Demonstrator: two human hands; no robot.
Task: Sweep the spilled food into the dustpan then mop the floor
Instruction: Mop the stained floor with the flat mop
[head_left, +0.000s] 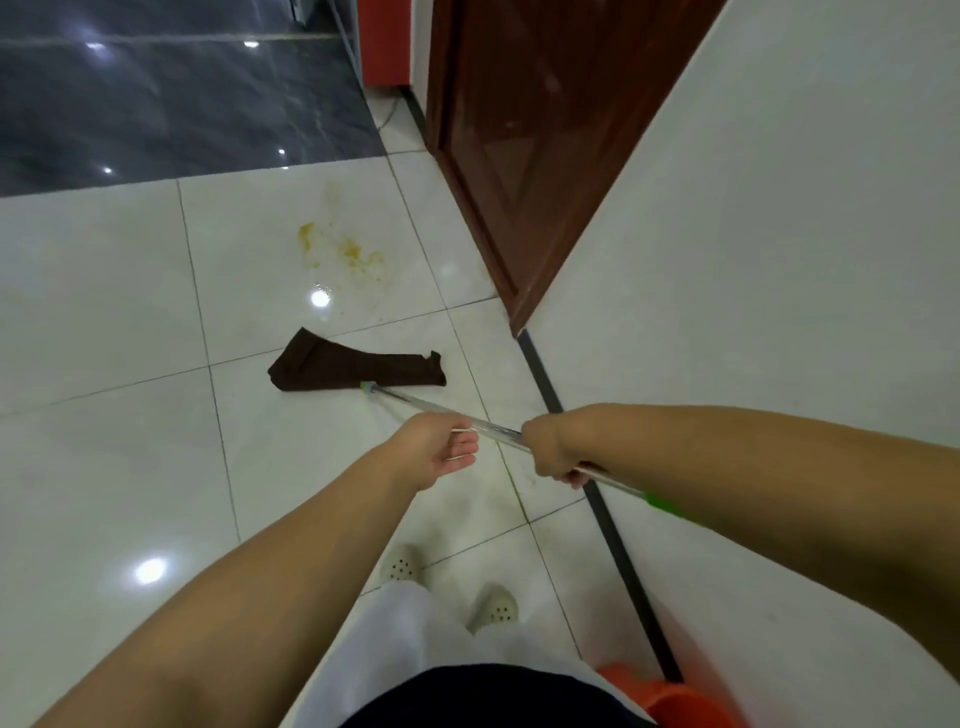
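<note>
A mop with a dark brown cloth head (348, 366) lies flat on the white tiled floor (104, 291). Its shiny metal handle (410, 401) runs back toward me and ends in a green grip. My right hand (553, 449) is closed around the handle. My left hand (441, 449) is at the handle farther down, fingers curled loosely around it. Beyond the mop head, yellow food stains (353, 252) smear the tile. No dustpan is recognisable.
A white wall (753, 234) with a dark skirting strip runs along the right, with a brown wooden door (530, 130) ahead. Dark glossy tiles (156, 93) start at the far left. An orange plastic object (675, 701) sits by my feet at bottom right.
</note>
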